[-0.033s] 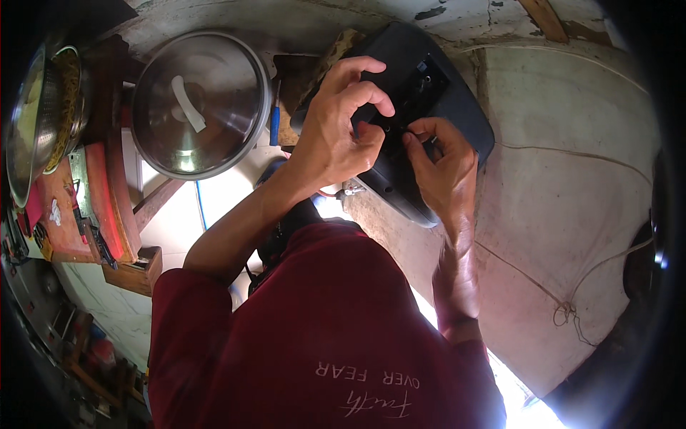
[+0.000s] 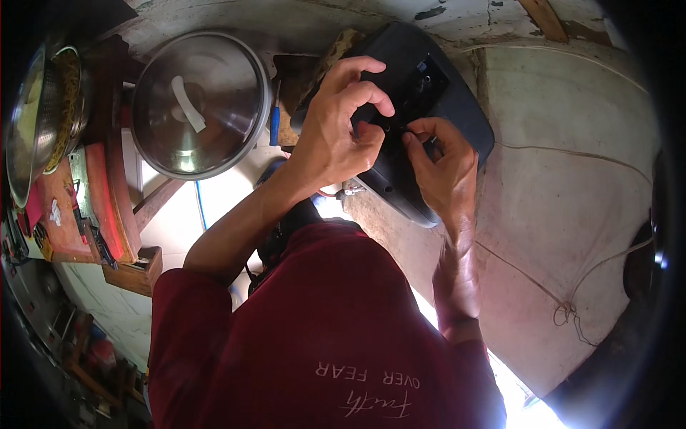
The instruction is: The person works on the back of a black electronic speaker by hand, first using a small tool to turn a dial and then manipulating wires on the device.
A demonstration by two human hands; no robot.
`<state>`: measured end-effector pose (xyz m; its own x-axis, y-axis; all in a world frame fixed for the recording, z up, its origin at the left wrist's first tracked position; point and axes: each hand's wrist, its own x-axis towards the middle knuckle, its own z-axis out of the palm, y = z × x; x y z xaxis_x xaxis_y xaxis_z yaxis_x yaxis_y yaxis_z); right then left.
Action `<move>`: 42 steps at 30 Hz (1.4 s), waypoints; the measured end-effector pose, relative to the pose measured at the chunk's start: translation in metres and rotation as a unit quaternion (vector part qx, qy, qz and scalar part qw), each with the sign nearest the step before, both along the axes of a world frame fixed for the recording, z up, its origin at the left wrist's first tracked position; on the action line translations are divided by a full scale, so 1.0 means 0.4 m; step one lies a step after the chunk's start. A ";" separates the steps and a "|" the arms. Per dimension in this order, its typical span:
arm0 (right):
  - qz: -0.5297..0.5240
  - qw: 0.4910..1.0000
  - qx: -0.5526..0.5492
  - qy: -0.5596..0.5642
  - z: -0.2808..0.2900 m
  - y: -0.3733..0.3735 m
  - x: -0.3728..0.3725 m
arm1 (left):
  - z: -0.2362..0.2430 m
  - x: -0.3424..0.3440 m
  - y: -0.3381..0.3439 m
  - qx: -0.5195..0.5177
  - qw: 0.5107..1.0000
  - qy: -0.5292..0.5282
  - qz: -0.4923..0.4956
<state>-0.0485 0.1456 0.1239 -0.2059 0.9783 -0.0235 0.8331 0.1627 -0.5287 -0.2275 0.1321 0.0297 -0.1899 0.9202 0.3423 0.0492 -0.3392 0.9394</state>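
Pinching, contents indiscernible, the right hand (image 2: 448,171) partly hides the black casing (image 2: 464,118); the left hand (image 2: 334,136) gapes.

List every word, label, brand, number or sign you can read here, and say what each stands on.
Dark red shirt: white lettering, upside down in view, capitals and script; wording not copied out.
Black casing: bluish mark near its top, too small to read.
No other text is readable.
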 end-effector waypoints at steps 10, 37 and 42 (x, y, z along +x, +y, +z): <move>0.012 0.997 -0.063 -0.039 0.023 0.024 0.002 | -0.013 -0.006 0.005 0.024 1.000 0.017 -0.004; 0.114 0.991 0.055 -0.048 0.000 0.031 -0.009 | -0.002 -0.007 0.002 -0.003 1.000 0.002 -0.007; 0.119 0.990 0.047 -0.058 0.008 0.026 -0.011 | -0.012 -0.008 0.005 0.019 1.000 0.014 -0.008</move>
